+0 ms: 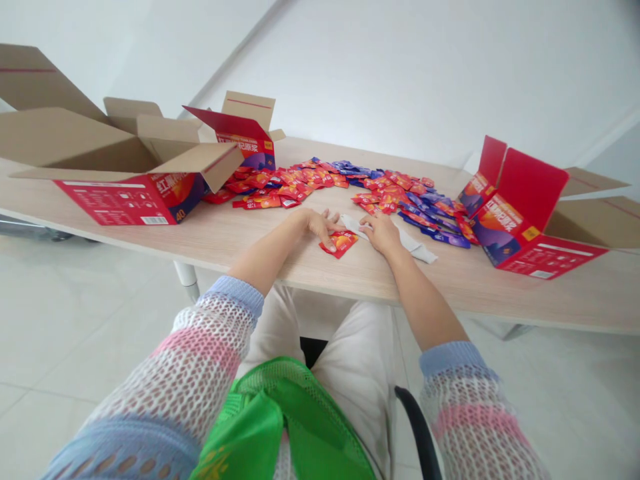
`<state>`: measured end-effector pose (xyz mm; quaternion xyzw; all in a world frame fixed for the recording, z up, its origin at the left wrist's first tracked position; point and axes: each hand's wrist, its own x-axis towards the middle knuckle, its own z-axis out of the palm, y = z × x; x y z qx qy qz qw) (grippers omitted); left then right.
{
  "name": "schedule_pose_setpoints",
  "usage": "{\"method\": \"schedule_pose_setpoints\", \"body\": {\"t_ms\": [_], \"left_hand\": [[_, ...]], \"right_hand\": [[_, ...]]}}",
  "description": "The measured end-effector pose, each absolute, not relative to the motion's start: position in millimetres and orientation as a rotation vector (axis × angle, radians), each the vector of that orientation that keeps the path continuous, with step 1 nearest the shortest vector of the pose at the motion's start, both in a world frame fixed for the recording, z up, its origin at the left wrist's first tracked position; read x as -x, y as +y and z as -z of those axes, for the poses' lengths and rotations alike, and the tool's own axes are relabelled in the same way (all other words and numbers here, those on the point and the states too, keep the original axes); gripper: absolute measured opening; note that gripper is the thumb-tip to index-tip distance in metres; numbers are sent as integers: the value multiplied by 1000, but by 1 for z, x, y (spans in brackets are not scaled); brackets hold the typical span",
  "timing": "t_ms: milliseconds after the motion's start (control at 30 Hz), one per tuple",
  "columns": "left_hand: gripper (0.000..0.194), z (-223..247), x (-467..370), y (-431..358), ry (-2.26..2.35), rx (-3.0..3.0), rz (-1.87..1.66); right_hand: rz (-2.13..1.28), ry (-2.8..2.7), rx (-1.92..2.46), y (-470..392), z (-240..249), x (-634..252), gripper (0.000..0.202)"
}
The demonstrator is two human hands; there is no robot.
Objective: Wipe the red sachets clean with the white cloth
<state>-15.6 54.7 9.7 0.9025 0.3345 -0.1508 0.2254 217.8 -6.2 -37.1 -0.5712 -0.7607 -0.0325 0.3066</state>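
Observation:
Near the front edge of the table, a single red sachet [342, 246] lies flat. My left hand [319, 227] rests over its upper left side, fingers stretched and thumb on the sachet. Just to the right, my right hand [383, 233] has its fingers bent and pressed together on a white cloth [417, 249], perhaps a wipe. That cloth runs under the hand, its ends showing on both sides. Beyond my hands spreads a heap of red sachets [305, 180]. More red sachets are mixed with purple sachets [435, 223] on the right.
A large open red carton [125, 200] stands on the left of the table [225, 243], with a smaller open red box [260, 150] behind it. Another open red box [530, 233] stands on the right, touching the sachets. A white wall [400, 73] rises behind.

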Motion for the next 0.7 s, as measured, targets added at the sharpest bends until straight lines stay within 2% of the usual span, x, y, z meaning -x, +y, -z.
{"method": "schedule_pose_setpoints", "body": {"t_ms": [233, 367, 533, 700], "left_hand": [[106, 13, 3, 39, 1247, -2524, 66], [111, 19, -1, 37, 1315, -2502, 81], [121, 11, -2, 45, 1337, -2422, 217], [133, 6, -2, 56, 1308, -2408, 228]], "right_hand": [[90, -1801, 1357, -5, 28, -236, 24], [20, -1631, 1179, -12, 25, -214, 31], [-261, -2138, 1109, -16, 36, -191, 37], [-49, -2290, 1323, -4, 42, -198, 31]]}}
